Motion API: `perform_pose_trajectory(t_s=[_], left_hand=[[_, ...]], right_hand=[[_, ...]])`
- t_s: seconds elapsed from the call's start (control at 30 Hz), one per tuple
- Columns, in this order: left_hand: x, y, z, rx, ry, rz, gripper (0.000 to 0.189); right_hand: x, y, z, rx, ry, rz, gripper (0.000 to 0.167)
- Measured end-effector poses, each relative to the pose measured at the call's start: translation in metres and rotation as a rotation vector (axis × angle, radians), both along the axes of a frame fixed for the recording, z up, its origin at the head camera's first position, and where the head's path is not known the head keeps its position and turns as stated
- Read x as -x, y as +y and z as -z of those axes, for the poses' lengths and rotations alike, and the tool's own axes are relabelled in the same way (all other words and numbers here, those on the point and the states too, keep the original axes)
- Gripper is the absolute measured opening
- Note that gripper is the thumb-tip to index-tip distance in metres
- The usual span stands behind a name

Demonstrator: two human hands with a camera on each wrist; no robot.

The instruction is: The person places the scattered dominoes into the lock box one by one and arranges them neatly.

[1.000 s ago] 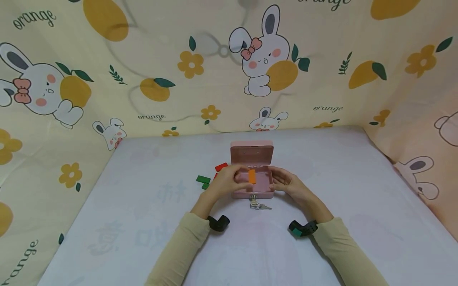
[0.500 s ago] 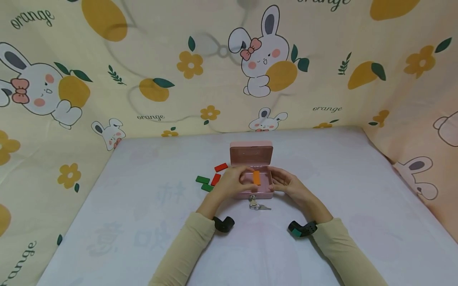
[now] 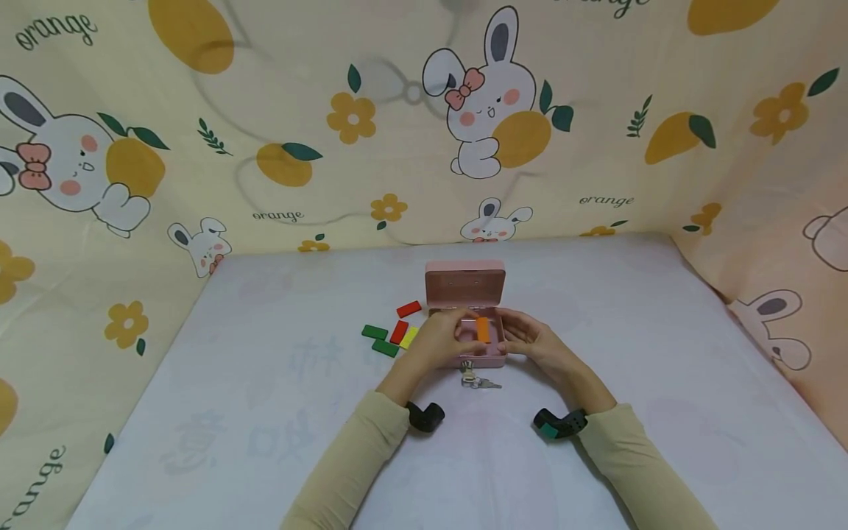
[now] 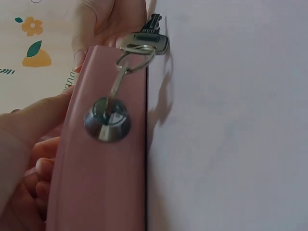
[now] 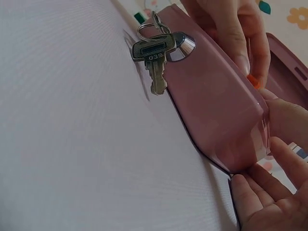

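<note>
A pink metal cash box [image 3: 490,361] stands on the table with its lid [image 3: 466,287] raised. My left hand [image 3: 440,338] pinches an orange block [image 3: 483,330] between thumb and fingers, over the box's interior; whether the block touches the floor of the box cannot be told. At the box's right side, my right hand [image 3: 539,346] grips the wall, as the right wrist view also shows, with the thumb and fingers [image 5: 274,192] around the corner. Keys [image 5: 156,57] on a ring hang from the front lock [image 4: 107,120].
Left of the box lie loose blocks: two green, including one green block [image 3: 385,347], two red, including one red block [image 3: 408,309], and a yellow block [image 3: 408,338] partly behind my left hand. A patterned cloth [image 3: 411,147] rises behind the table [image 3: 596,294].
My left hand has carried the orange block rightward across the box, toward the right hand. The yellow block has come into view behind it. The right hand keeps its place.
</note>
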State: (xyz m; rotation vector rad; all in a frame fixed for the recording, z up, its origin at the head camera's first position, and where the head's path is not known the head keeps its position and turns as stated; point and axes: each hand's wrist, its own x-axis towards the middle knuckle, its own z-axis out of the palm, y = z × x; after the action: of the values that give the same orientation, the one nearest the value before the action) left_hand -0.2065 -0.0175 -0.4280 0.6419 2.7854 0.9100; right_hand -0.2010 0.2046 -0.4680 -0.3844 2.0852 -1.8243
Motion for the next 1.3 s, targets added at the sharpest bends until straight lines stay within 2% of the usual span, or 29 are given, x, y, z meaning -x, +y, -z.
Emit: perform_pose_trajectory(t_s=[0.17,0.5,0.83,1.07,1.3], left_hand=[[-0.001,0.006,0.000,0.035,-0.008,-0.018,0.054],[0.001,0.016,0.005,0.039,-0.035,-0.019,0.051],[0.000,0.026,0.006,0.109,0.001,-0.046,0.049],[0.003,0.030,0.007,0.078,-0.053,-0.073,0.049],[0.004,0.035,0.009,0.094,-0.078,-0.098,0.049]], right_hand=[[0.000,0.000,0.001,0.025,-0.002,-0.007,0.071],[0.001,0.001,0.001,0.019,0.002,-0.020,0.072],[0.000,0.002,-0.001,0.019,-0.027,-0.019,0.077],[0.000,0.002,-0.001,0.019,-0.025,-0.020,0.077],[0.001,0.002,0.001,0.047,-0.023,-0.023,0.078]])
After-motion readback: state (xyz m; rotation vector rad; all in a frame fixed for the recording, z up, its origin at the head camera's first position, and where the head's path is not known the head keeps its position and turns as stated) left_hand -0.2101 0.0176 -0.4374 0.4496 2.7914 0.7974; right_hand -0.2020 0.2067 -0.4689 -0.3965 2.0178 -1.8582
